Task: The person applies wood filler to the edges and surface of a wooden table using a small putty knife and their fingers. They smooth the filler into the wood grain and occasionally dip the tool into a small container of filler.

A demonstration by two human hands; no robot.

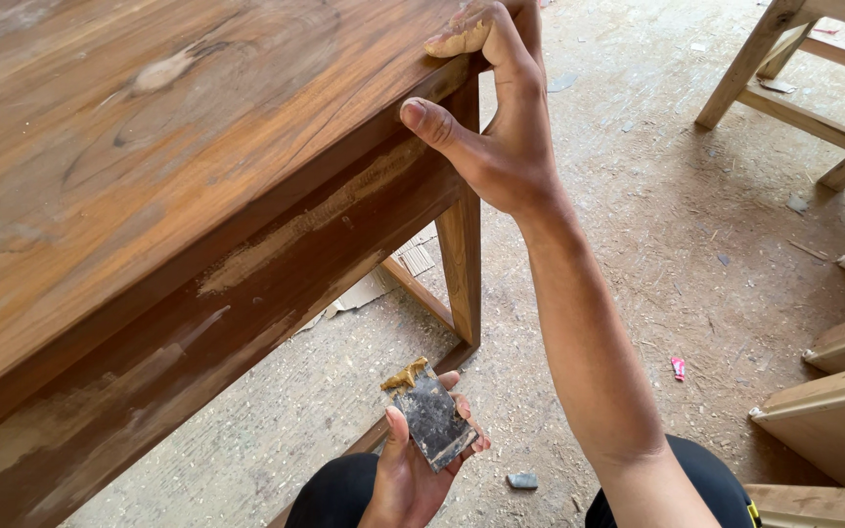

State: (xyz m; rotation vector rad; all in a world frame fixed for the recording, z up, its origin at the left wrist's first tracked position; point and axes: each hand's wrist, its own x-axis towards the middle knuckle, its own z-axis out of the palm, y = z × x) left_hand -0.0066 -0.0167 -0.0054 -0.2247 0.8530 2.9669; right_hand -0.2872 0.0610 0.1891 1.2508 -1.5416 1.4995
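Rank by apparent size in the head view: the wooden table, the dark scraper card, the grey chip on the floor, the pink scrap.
1. Wooden table, far the largest.
2. Dark scraper card, in the left hand.
3. Grey chip.
4. Pink scrap, though it lies farther away, so unsure.

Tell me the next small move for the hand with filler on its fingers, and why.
Probably press the right hand down and wipe its filler-coated fingertips along the table's corner edge. The paste sits on the fingers right at that corner, pale filler streaks already mark the side rail, and the left hand holds the dark scraper with more filler, away from the table.
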